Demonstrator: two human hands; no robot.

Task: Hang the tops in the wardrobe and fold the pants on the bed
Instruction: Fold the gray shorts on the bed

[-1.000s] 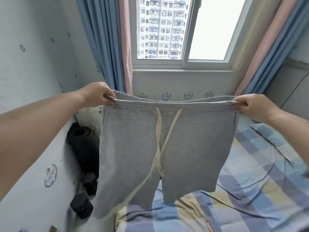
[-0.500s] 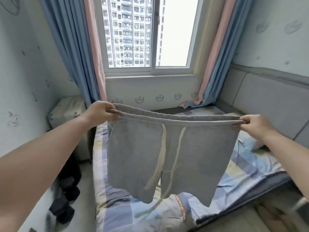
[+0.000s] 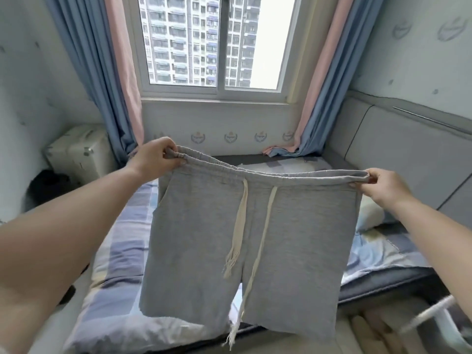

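Note:
Grey shorts with a cream drawstring hang spread out in the air above the bed. My left hand pinches the left end of the elastic waistband. My right hand pinches the right end, so the waistband is stretched flat between them. Both legs of the shorts dangle over the bed's near edge. The bed has a blue, purple and cream checked sheet. No wardrobe or tops are in view.
A window with blue and pink curtains stands behind the bed. A padded grey headboard runs along the right wall. A white case and dark objects sit on the floor at the left. A white rack shows at the lower right.
The view has swung right, from the left wall and floor to the bed. The shorts, still held by both hands, have moved over the bed and a little lower.

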